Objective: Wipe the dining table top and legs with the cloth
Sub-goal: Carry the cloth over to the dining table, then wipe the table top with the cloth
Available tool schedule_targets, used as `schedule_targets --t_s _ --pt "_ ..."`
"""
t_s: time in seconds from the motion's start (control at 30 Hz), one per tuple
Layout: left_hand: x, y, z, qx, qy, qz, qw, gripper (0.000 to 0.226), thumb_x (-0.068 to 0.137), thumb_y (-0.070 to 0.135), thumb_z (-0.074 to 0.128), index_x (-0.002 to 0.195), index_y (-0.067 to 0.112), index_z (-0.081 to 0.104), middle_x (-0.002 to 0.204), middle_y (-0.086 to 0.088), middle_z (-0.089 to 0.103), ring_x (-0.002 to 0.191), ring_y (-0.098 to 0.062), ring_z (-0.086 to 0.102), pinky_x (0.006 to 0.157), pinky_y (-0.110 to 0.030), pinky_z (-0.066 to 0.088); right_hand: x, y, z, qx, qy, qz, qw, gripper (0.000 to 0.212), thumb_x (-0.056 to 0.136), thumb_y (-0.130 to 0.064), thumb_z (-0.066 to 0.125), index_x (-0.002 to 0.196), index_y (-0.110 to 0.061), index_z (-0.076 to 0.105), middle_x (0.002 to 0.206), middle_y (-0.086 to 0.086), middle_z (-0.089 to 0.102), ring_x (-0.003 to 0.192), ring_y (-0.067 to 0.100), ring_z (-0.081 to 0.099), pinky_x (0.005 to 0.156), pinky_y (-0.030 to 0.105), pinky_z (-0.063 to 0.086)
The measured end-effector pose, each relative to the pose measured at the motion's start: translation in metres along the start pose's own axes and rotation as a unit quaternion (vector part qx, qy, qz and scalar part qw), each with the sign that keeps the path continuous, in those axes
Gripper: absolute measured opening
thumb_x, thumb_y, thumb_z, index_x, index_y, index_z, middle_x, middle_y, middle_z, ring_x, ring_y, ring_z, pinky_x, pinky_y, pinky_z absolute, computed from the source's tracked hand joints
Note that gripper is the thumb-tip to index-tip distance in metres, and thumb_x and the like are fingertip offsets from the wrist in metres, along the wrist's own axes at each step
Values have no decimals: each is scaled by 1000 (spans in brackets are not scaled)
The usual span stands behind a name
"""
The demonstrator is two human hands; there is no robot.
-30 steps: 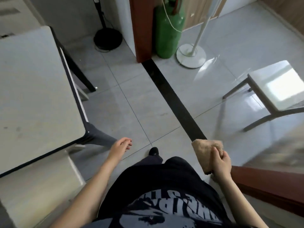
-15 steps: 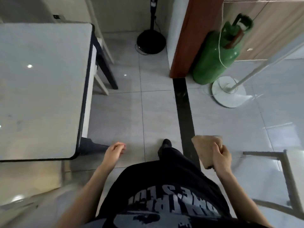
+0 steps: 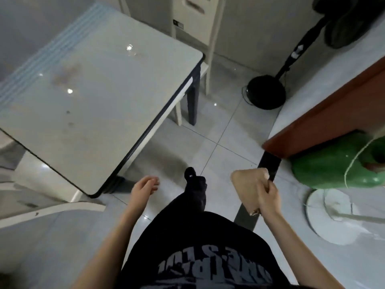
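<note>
Here, cloth (image 3: 246, 187): tan and folded; it is held up in the air over the floor (image 3: 218, 130), apart from the table.
Right hand (image 3: 267, 197): the fingers are curled tight round the near edge of the cloth.
Left hand (image 3: 144, 185): nothing is held; the fingers are loosely bent. The hand is seen just beside the near corner of the table, not touching it.
Table (image 3: 93, 90): a shiny white top with a dark rim; brown smudges are seen on it.
Leg (image 3: 192, 103): dark; it is seen under the far right corner of the table.
Chair (image 3: 200, 21): pale; it is tucked in behind that same corner.
Foot (image 3: 190, 174): dressed in black; it is set on the floor between the two hands.
Black stand (image 3: 265, 91): round; it is placed on the floor to the right of the table.
Green tank (image 3: 333, 170): it is seen to the right of the cloth.
White stand (image 3: 333, 213): round; it is seen on the floor just by the tank.
</note>
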State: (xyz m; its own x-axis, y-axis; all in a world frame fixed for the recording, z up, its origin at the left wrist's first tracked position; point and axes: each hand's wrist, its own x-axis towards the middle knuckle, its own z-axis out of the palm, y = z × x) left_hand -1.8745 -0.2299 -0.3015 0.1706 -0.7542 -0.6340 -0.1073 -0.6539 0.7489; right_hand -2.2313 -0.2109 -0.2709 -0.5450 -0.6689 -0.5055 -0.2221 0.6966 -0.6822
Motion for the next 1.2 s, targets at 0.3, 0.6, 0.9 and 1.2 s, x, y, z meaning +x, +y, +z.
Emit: schedule_targets --t_s 0.3,0.6,0.9,1.2 --pt "95 124 -12 13 59 110 992 25 79 39 49 93 29 67 92 3 71 87 -11 67 80 -30 50 85 -187 90 -36 -94 -138 985 17 98 -34 52 98 -17 52 88 -1 56 83 19 53 70 30 38" --pt "200 177 -56 151 261 148 942 53 86 28 68 135 16 53 140 -1 50 130 -16 44 107 -24 29 141 -353 211 -48 -250 -269 929 12 98 -26 56 90 -17 55 78 -6 59 69 4 54 54 9 42" --pt "299 201 -68 268 288 144 908 72 76 55 46 136 15 52 143 -8 48 128 -29 47 108 -40 34 248 -444 348 -374 -289 -416 777 24 93 -37 57 77 -20 51 72 -1 55 73 24 53 56 26 38" --pt "399 232 -81 335 315 114 881 67 84 54 39 141 20 45 150 -5 40 140 -29 33 115 -49 23 318 -419 396 -383 -305 -726 482 58 95 -52 47 146 -25 42 155 -2 36 148 22 20 117 50 23"
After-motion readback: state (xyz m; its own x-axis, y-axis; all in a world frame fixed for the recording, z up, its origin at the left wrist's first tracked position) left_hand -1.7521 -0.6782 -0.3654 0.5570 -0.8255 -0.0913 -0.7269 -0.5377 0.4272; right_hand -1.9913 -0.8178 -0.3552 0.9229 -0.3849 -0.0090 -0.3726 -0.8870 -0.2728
